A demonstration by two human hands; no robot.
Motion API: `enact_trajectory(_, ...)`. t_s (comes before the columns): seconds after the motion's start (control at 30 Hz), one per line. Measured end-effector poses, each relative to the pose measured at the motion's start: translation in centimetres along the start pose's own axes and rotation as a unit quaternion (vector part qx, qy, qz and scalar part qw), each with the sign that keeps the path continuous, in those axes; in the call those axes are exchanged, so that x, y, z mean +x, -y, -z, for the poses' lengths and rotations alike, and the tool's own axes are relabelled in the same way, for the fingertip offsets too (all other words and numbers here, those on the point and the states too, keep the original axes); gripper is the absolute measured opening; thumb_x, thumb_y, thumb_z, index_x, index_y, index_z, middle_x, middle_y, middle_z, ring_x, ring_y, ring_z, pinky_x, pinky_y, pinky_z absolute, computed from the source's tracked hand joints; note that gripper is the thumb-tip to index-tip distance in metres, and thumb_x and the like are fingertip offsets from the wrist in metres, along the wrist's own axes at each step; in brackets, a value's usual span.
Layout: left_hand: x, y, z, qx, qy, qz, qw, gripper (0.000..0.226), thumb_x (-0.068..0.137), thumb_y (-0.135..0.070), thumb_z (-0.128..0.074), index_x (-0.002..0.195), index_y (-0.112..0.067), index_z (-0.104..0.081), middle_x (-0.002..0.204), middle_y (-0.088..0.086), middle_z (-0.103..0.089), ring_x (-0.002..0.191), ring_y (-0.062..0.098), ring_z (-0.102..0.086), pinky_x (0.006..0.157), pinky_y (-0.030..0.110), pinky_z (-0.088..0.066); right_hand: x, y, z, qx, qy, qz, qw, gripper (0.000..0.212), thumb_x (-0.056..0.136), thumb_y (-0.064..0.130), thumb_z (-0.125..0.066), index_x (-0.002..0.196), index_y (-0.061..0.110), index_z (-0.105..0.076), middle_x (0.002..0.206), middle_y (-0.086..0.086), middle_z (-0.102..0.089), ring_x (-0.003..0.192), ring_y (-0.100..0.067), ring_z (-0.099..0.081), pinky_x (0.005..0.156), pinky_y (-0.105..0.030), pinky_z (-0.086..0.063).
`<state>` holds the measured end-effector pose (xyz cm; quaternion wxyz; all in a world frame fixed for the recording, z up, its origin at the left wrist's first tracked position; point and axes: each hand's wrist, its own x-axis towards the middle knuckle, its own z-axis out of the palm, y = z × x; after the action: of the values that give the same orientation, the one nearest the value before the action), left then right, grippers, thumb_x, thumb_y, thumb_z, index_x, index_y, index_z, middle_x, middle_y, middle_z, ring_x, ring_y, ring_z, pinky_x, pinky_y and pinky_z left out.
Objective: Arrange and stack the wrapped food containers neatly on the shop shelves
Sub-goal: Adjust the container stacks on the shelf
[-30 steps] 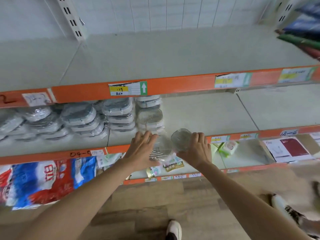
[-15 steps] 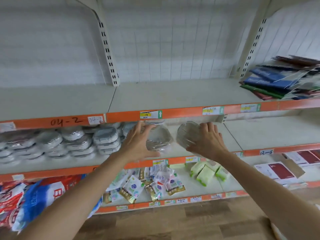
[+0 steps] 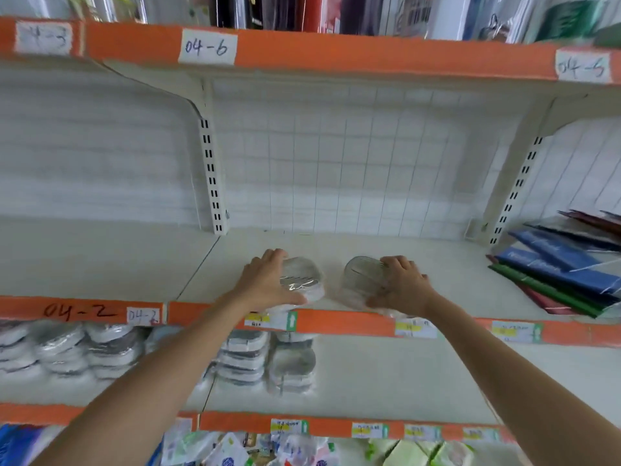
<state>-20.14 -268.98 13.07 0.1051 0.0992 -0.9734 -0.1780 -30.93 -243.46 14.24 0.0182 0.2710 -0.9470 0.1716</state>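
Observation:
My left hand (image 3: 265,280) grips a wrapped food container (image 3: 302,280), a flat clear pack with a silvery top, at the front edge of the white shelf (image 3: 336,247) labelled 04-2. My right hand (image 3: 403,284) holds a second wrapped container (image 3: 364,279), tilted on its side so its round ribbed face points left. Both packs sit low over the shelf near its orange front rail; whether they rest on it is unclear. One shelf below, several stacks of wrapped containers (image 3: 265,361) stand in rows.
Blue, green and red flat packs (image 3: 564,274) lie at the shelf's right end. A slotted upright (image 3: 211,176) and wire grid back the shelf. An orange-edged shelf (image 3: 336,52) hangs overhead. Small packets (image 3: 268,452) fill the lowest shelf.
Both hands have lifted the two containers from the lower shelf level up onto the 04-2 shelf. The view has tilted upward.

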Motion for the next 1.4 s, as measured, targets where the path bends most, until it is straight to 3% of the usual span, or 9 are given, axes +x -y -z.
enact_trajectory(0.17, 3.4, 1.5, -3.0, -0.019, 0.004, 0.052, 0.998, 0.089, 0.06, -0.059, -0.079, 0.131, -0.022, -0.04, 0.13, -0.004, -0.044, 0.112, 0.019, -0.044, 0.096, 0.035, -0.037, 6.1, -2.7, -2.2, 0.045, 0.107, 0.028, 0.993, 0.089, 0.068, 0.044, -0.079, 0.139, 0.023, -0.03, 0.139, 0.004, -0.034, 0.126, -0.018, -0.032, 0.101, -0.038, -0.03)
enact_trajectory(0.37, 5.9, 3.7, -4.1, -0.02, -0.031, 0.049, 0.998, 0.095, 0.058, -0.064, -0.078, 0.137, -0.027, -0.043, 0.133, -0.005, -0.042, 0.121, 0.019, -0.037, 0.104, 0.036, -0.029, 10.8, -2.7, -4.0, 0.055, 0.099, 0.055, 0.992, 0.094, 0.068, 0.047, -0.078, 0.142, 0.021, -0.025, 0.139, 0.003, -0.031, 0.126, -0.02, -0.029, 0.102, -0.039, -0.032)
enact_trajectory(0.53, 9.3, 4.5, -4.2, -0.109, -0.04, 0.074, 0.99, 0.092, 0.055, -0.053, -0.087, 0.137, -0.034, -0.048, 0.126, -0.004, -0.038, 0.125, 0.018, -0.038, 0.112, 0.035, -0.027, 12.5, -2.6, -4.3, 0.048, 0.113, 0.061, 0.991, 0.106, 0.065, 0.065, -0.071, 0.147, 0.022, -0.018, 0.144, 0.004, -0.025, 0.131, -0.022, -0.025, 0.107, -0.042, -0.029)
enact_trajectory(0.67, 10.5, 4.7, -4.7, -0.144, -0.038, 0.062, 0.987, 0.092, 0.055, -0.049, -0.088, 0.137, -0.035, -0.048, 0.119, -0.009, -0.032, 0.125, 0.015, -0.036, 0.113, 0.036, -0.027, 13.2, -3.0, -4.7, 0.058, 0.097, 0.057, 0.992, 0.101, 0.066, 0.058, -0.075, 0.145, 0.023, -0.022, 0.141, 0.004, -0.029, 0.127, -0.022, -0.027, 0.106, -0.041, -0.031)
enact_trajectory(0.8, 10.1, 5.0, -5.1, -0.184, -0.043, 0.057, 0.98, 0.093, 0.06, -0.041, -0.088, 0.14, -0.031, -0.041, 0.129, -0.004, -0.033, 0.128, 0.015, -0.032, 0.113, 0.037, -0.026, 13.4, -2.9, -5.3, 0.089, 0.06, 0.038, 0.993, 0.097, 0.064, 0.054, -0.078, 0.142, 0.023, -0.029, 0.136, 0.005, -0.036, 0.122, -0.022, -0.032, 0.103, -0.04, -0.034)
enact_trajectory(0.97, 9.3, 5.3, -5.4, -0.307, -0.045, 0.089, 0.946, 0.1, 0.062, -0.021, -0.09, 0.138, -0.024, -0.024, 0.136, -0.005, -0.037, 0.125, 0.013, -0.04, 0.105, 0.029, -0.035, 13.8, -2.2, -6.3, 0.078, -0.004, -0.044, 0.996, 0.098, 0.065, 0.057, -0.076, 0.142, 0.019, -0.03, 0.138, 0.0, -0.034, 0.126, -0.026, -0.031, 0.102, -0.043, -0.034)
enact_trajectory(1.2, 7.9, 5.7, -5.0, -0.318, 0.059, 0.053, 0.945, 0.117, 0.057, -0.036, -0.09, 0.148, -0.029, -0.017, 0.14, -0.032, -0.03, 0.132, 0.001, -0.033, 0.11, 0.024, -0.027, 14.2, -1.9, -4.8, 0.192, 0.015, -0.087, 0.977, 0.096, 0.065, 0.046, -0.082, 0.141, 0.015, -0.032, 0.137, -0.003, -0.038, 0.127, -0.025, -0.034, 0.107, -0.039, -0.033)
enact_trajectory(1.3, 6.7, 5.5, -5.6, -0.354, 0.097, 0.045, 0.929, 0.12, 0.054, -0.044, -0.089, 0.148, -0.034, -0.014, 0.146, -0.032, -0.028, 0.134, -0.003, -0.031, 0.113, 0.027, -0.027, 13.4, -0.8, -2.6, 0.381, 0.044, -0.086, 0.92, 0.092, 0.057, 0.048, -0.083, 0.133, 0.021, -0.037, 0.127, 0.004, -0.046, 0.104, -0.011, -0.053, 0.081, -0.027, -0.046)
enact_trajectory(1.4, 6.4, 5.3, -5.7, -0.375, 0.09, 0.047, 0.921, 0.119, 0.057, -0.034, -0.09, 0.148, -0.03, -0.013, 0.147, -0.026, -0.029, 0.135, -0.001, -0.031, 0.116, 0.032, -0.027, 12.6, 1.4, -0.5, 0.399, 0.114, 0.005, 0.91, 0.079, 0.055, 0.047, -0.079, 0.124, 0.03, -0.045, 0.118, 0.014, -0.051, 0.096, 0.0, -0.056, 0.068, -0.019, -0.043)
